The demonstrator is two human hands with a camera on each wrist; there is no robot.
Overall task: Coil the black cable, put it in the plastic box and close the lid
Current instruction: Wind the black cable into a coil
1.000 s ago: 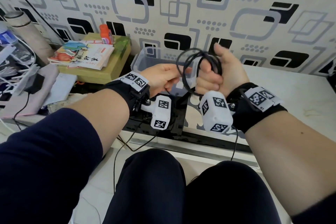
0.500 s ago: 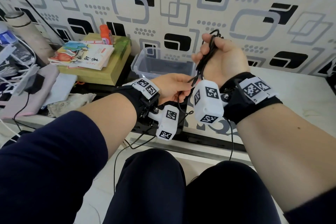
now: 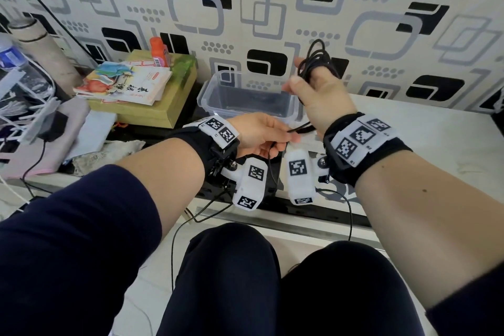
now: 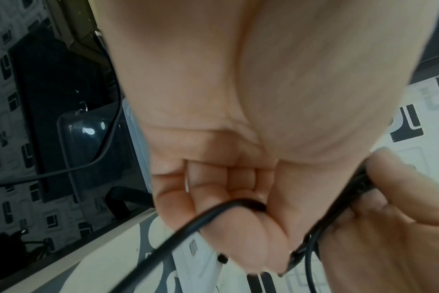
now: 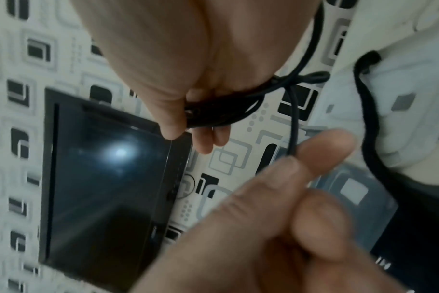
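My head view is bright, evenly lit and bowed at the edges, while both wrist views are dimmer, soft and motion-blurred.

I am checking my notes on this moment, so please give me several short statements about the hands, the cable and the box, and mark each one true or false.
1. The right hand holds the coiled loops of the black cable. True.
2. The plastic box has its lid shut. False: it stands open, with no lid on it.
3. The left hand pinches a loose strand of the cable. True.
4. The coil already lies in the box. False: it is held up beside the box.
5. An orange bottle stands left of the box. True.
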